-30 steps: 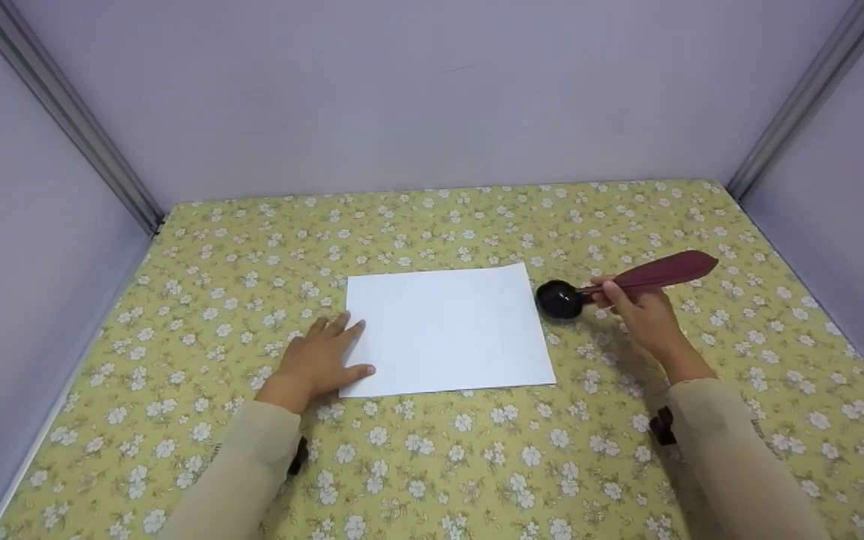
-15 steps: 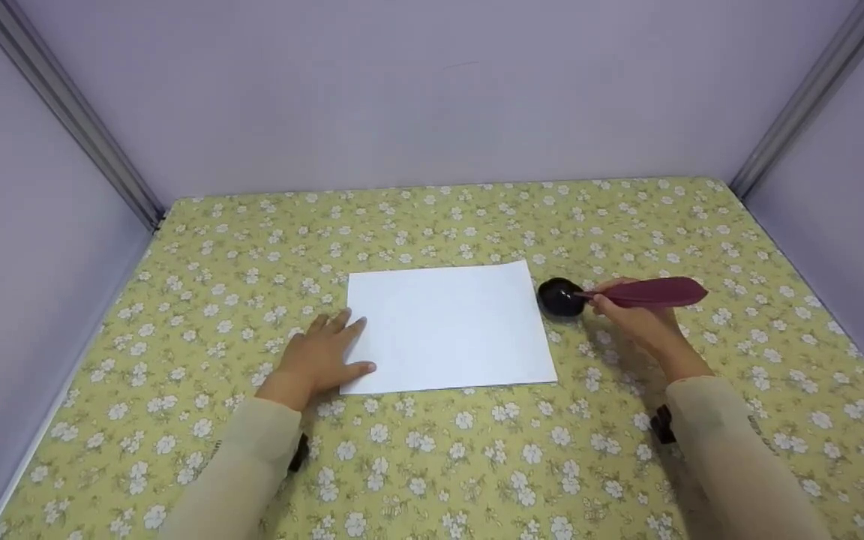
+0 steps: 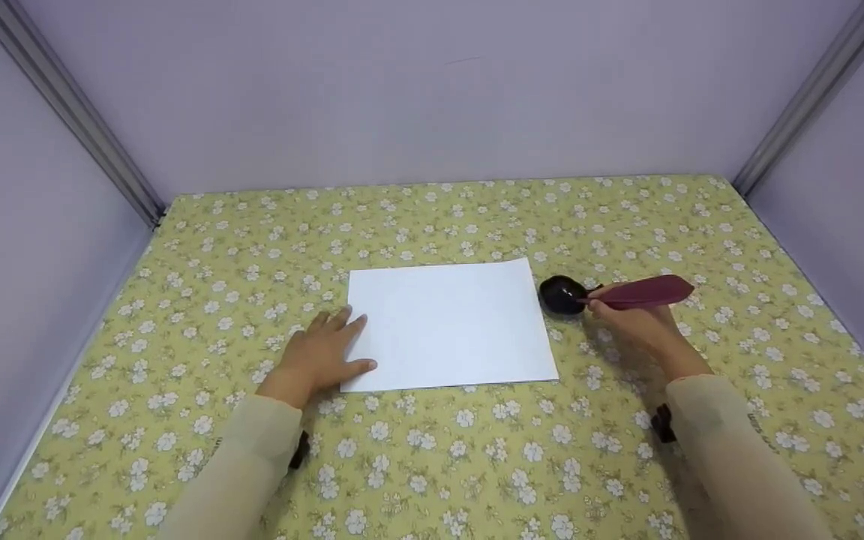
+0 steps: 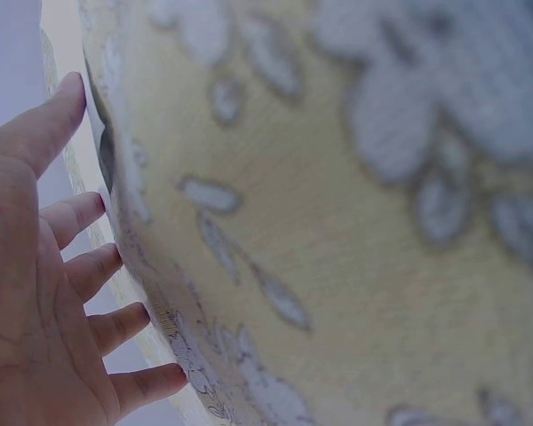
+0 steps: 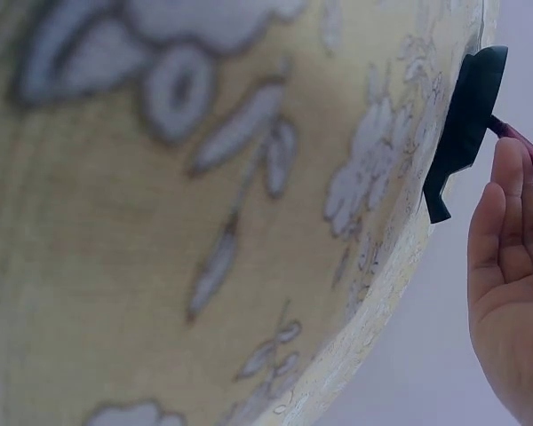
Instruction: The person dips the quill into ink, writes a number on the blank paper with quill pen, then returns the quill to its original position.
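A blank white sheet of paper (image 3: 447, 326) lies on the flowered cloth. My left hand (image 3: 318, 354) rests with spread fingers on its left edge; in the left wrist view the thumb and fingertips (image 4: 131, 318) meet the paper and cloth. Just right of the sheet sits a small black bowl (image 3: 561, 295) with a short handle. Near its thin end, my right hand (image 3: 638, 326) pinches a maroon feather-shaped quill (image 3: 646, 291), whose tip overlaps the bowl. The right wrist view has the bowl (image 5: 469, 115) side-on, with the quill's stem (image 5: 505, 131) at its rim.
Yellow cloth with white flowers (image 3: 447, 465) covers the table. Pale lilac panels (image 3: 432, 97) stand at the back and both sides, joined by grey metal posts (image 3: 64, 112) at the corners. Each wrist carries a dark camera mount (image 3: 663, 424).
My right hand has turned and lowered the quill, bringing its tip over the bowl and its broad end nearer and slightly left. My left hand stays on the paper.
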Demonstrator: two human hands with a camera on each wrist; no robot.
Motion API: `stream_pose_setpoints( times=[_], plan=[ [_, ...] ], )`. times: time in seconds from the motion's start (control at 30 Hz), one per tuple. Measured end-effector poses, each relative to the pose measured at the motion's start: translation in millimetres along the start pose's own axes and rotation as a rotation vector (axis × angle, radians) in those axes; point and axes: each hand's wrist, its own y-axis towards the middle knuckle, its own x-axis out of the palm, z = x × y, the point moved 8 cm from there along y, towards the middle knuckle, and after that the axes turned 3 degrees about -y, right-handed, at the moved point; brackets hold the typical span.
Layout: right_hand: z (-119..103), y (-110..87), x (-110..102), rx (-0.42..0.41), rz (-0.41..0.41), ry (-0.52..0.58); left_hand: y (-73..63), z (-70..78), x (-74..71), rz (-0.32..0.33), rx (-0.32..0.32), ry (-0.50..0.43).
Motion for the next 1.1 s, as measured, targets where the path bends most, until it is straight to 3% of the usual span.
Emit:
stream_pose_setpoints(
  times=[0.03,0.23,0.4,0.53,0.8,1.0,1.1],
  plan=[
    [-1,0.4,-3,-0.022,0.040,-0.163,0.1,0.0,-0.3,0.000,-0.001,0.001],
    [1,-0.6,-2,-0.022,0.022,-0.285,1.2,-0.7,-0.3,-0.001,-0.017,0.008],
    [0,0.1,-3,-0.031,0.056,-0.389,2.1,-1.5,0.4,-0.003,-0.024,0.014],
    [1,0.0,-3,-0.011,0.051,-0.380,2.5,-2.3,0.9,-0.006,-0.033,0.015],
    [0,-6.7,-11,0.133,0.110,-0.360,2.5,-1.7,1.9,-0.004,-0.045,0.014],
    [-17,-1.9,-10,0.032,0.085,-0.343,1.7,-1.6,0.1,-0.002,-0.039,0.010],
    [-24,1.0,-10,-0.007,0.114,-0.320,1.4,-0.7,-1.1,0.001,-0.025,0.004]
  ],
)
